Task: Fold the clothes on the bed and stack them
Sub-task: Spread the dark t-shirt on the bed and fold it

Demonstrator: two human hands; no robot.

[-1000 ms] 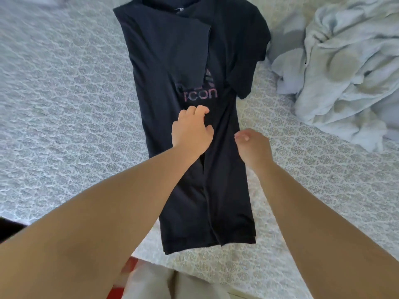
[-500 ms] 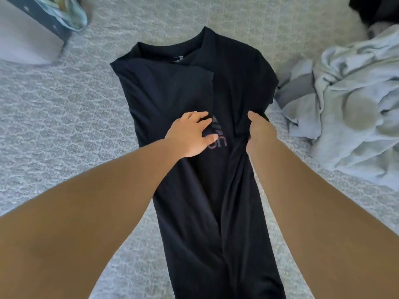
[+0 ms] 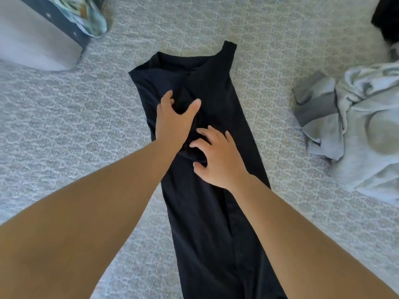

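Both sides of the black cotton T-shirt [image 3: 216,100] are now folded in, the right sleeve newly laid over, leaving one long narrow strip on the patterned grey bed [image 3: 64,130]. Left hand [image 3: 174,121] pinches mid-chest cloth; right hand [image 3: 218,158] presses flat, fingers spread.
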